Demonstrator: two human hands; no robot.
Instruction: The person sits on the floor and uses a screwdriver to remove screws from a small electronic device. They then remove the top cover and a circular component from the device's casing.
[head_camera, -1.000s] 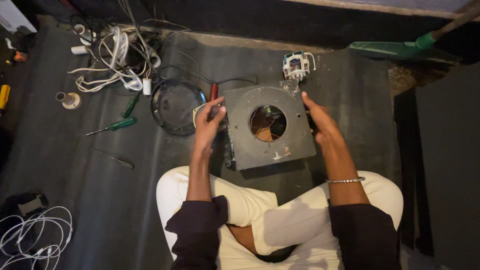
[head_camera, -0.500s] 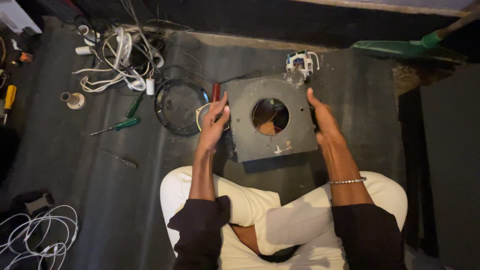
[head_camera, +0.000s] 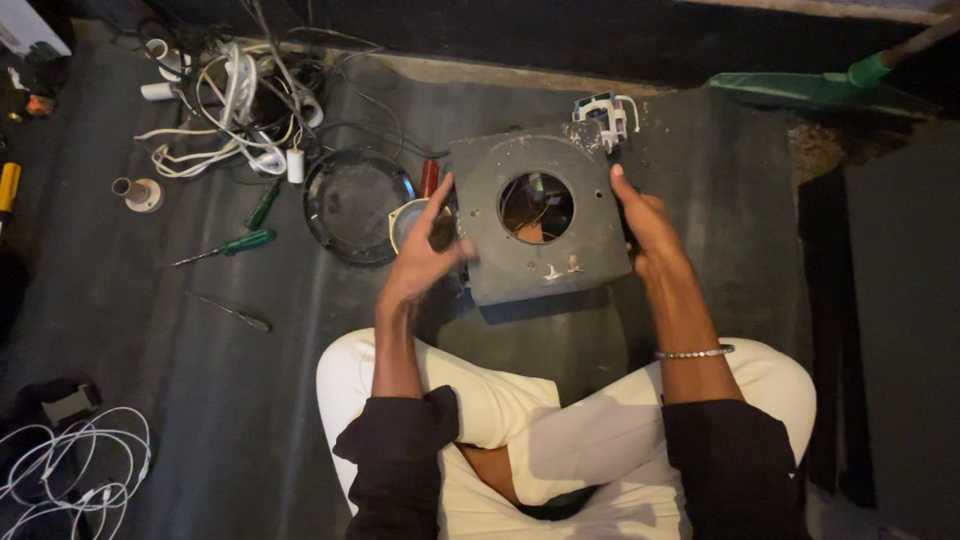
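I see the square grey metal plate (head_camera: 540, 225) with its round centre hole held tilted just above the dark floor mat (head_camera: 250, 400), in front of my crossed legs. My right hand (head_camera: 648, 228) sits on the plate's right edge, thumb on the top face and the other fingers wrapped behind it, so that hand carries it. My left hand (head_camera: 425, 255) is at the plate's left edge with its fingers spread open, palm turned toward the plate; I cannot tell whether the fingertips touch the edge or stand just off it. So the plate lies to the right of the left fingers, and the right hand is the closer of the two. Left of the plate lies a round black ring cover (head_camera: 358, 205), and farther left a green-handled screwdriver (head_camera: 232, 245).
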